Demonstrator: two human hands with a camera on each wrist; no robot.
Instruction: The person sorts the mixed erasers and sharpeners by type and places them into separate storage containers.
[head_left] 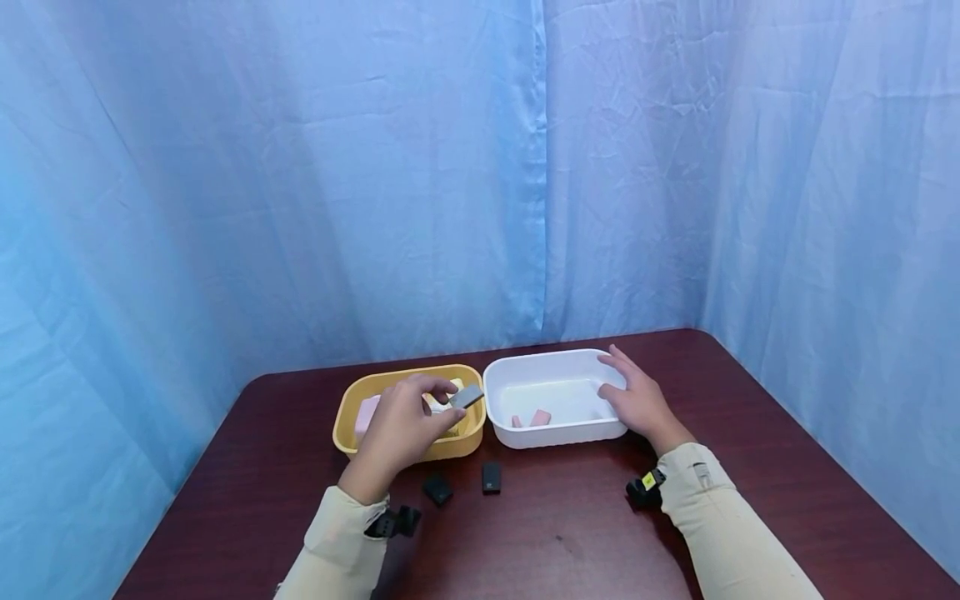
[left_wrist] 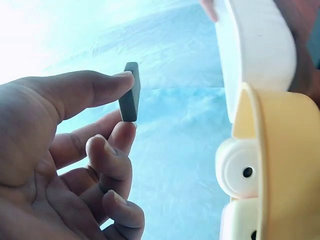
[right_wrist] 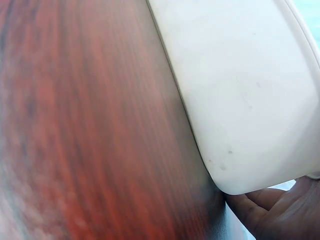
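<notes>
My left hand (head_left: 405, 421) is raised over the yellow basket (head_left: 347, 417), pinching a small flat grey rectangular block (head_left: 467, 397) between thumb and fingertips. In the left wrist view that block (left_wrist: 130, 92) stands on edge, with the other fingers curled below it. At the right end of the white basket (head_left: 558, 435), my right hand (head_left: 637, 400) holds the rim, thumb over the inside. From the right wrist, fingers (right_wrist: 250, 212) show against the basket's outer end, partly hidden by its corner. Small pink blocks (head_left: 541, 417) lie inside the white basket.
Two small black blocks, one upright in view (head_left: 491, 477) and one slanted (head_left: 437, 489), lie on the dark red table (head_left: 540, 542) before the baskets. A pink item (head_left: 366, 414) and white rounded items (left_wrist: 239, 167) sit in the yellow basket. Blue curtains (head_left: 450, 183) hang behind.
</notes>
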